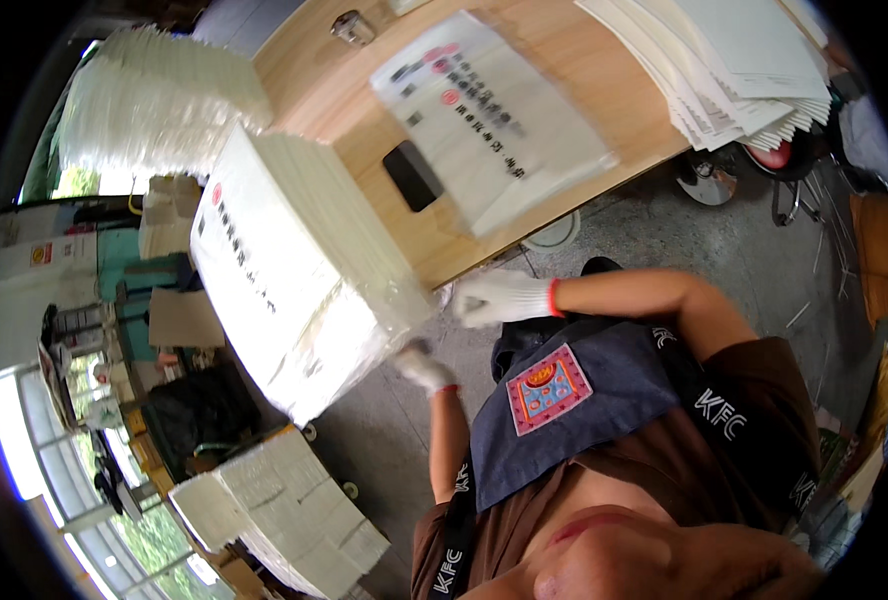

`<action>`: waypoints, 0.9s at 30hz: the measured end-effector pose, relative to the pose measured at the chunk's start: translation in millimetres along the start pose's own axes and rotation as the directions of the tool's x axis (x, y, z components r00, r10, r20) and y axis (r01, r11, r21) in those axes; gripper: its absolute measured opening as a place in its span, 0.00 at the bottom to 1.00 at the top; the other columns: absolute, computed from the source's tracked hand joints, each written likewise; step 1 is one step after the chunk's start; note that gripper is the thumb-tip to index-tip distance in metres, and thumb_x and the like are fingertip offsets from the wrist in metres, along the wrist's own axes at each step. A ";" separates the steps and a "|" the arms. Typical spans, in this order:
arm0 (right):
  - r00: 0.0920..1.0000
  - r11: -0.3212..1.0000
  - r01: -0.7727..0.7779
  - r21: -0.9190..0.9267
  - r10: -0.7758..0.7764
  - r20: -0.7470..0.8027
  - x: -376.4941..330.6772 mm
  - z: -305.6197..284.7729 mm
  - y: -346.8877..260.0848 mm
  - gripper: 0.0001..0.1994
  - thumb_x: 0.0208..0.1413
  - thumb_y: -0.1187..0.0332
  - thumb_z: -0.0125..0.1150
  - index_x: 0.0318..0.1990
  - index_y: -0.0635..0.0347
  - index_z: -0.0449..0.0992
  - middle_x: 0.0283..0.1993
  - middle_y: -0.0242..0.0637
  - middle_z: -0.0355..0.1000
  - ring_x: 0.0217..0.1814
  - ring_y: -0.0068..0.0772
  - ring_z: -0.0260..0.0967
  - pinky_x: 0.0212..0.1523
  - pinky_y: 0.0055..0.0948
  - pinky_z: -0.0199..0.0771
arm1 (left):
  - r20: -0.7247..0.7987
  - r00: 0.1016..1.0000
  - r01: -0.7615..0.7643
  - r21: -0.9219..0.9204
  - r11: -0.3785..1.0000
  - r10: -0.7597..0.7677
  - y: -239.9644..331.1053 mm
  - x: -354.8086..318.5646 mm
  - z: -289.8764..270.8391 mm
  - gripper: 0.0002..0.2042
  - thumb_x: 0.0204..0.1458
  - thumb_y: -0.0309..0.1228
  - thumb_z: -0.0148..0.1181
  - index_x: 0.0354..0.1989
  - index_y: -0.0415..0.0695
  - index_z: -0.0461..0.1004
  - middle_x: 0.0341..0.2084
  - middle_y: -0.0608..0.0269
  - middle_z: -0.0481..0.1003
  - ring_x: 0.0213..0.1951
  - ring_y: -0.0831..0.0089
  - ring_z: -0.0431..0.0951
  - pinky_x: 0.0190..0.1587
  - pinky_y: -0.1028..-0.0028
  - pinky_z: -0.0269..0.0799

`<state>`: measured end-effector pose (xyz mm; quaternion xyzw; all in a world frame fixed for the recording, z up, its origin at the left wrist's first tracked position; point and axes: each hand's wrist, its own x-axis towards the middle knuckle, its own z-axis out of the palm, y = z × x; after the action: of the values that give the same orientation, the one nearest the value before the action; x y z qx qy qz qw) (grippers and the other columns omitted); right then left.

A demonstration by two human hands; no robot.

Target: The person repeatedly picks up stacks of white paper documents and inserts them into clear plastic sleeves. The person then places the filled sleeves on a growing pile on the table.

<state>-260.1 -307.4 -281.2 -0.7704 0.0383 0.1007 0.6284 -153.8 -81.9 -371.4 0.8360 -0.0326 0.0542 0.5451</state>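
At the far left, tall stacks of white sheets (154, 100) are standing behind the table, and another low stack (284, 510) is lying near the floor at the lower left. These appear to be waiting. Next to them, a big wrapped bundle of white sheets (294, 280) is resting tilted on the near corner of the wooden table (564, 60), with its lower end hanging past the edge. The left hand (424, 368), in a white glove, is touching this bundle under its lower corner. Its fingers are partly hidden, so I cannot tell if the grip is closing on the wrapping or only supporting it. Just to the right, the gloved right hand (504, 297) is hovering near the same corner of the bundle, with the fingers loosely stretched and holding nothing. Above it, a black phone (411, 175) is lying on the table, and one flat printed white bag (494, 120) is looking blurred beside it. At the far right, a fanned pile of white sheets (754, 70) is lying on the table. In my judgement the work is somewhere in the middle: the bundle is being handled unopened, and many stacks are remaining.
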 end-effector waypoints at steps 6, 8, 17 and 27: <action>0.917 0.950 -0.309 0.048 0.311 -0.251 -108.6 -26.3 82.7 0.12 0.53 0.61 0.56 0.39 0.59 0.74 0.30 0.34 0.76 0.31 0.25 0.74 0.36 0.27 0.73 | 0.544 0.530 -0.774 -0.005 0.634 0.651 103.0 -34.7 141.6 0.09 0.50 0.33 0.60 0.37 0.45 0.74 0.36 0.53 0.74 0.41 0.53 0.73 0.46 0.60 0.68; 0.867 0.926 -0.349 0.142 0.377 -0.326 -129.8 -36.4 72.5 0.12 0.53 0.61 0.56 0.38 0.59 0.75 0.30 0.36 0.75 0.31 0.28 0.73 0.37 0.28 0.72 | 0.583 0.510 -0.768 -0.024 0.640 0.633 125.2 -11.7 185.1 0.14 0.47 0.34 0.61 0.42 0.47 0.72 0.38 0.54 0.72 0.44 0.52 0.70 0.47 0.57 0.66; 0.806 0.913 -0.264 0.312 0.386 -0.449 -157.9 -38.8 80.2 0.11 0.54 0.63 0.56 0.38 0.61 0.74 0.31 0.37 0.74 0.31 0.28 0.73 0.36 0.28 0.72 | 0.703 0.665 -0.574 0.263 0.776 0.253 141.0 61.0 252.1 0.12 0.48 0.35 0.60 0.37 0.44 0.71 0.38 0.53 0.74 0.41 0.51 0.71 0.44 0.59 0.67; 0.827 0.926 -0.264 0.269 0.361 -0.431 -150.8 -44.3 84.5 0.11 0.54 0.63 0.55 0.38 0.62 0.74 0.31 0.37 0.75 0.32 0.28 0.74 0.36 0.28 0.73 | 0.629 0.496 -0.810 0.087 0.580 0.599 151.0 31.2 249.0 0.12 0.43 0.35 0.63 0.36 0.48 0.73 0.36 0.57 0.74 0.39 0.58 0.73 0.42 0.62 0.67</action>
<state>-418.3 -378.3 -323.3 -0.6883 0.3264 0.0072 0.6477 -126.3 -370.6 -329.9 0.8103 -0.5182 0.0462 0.2698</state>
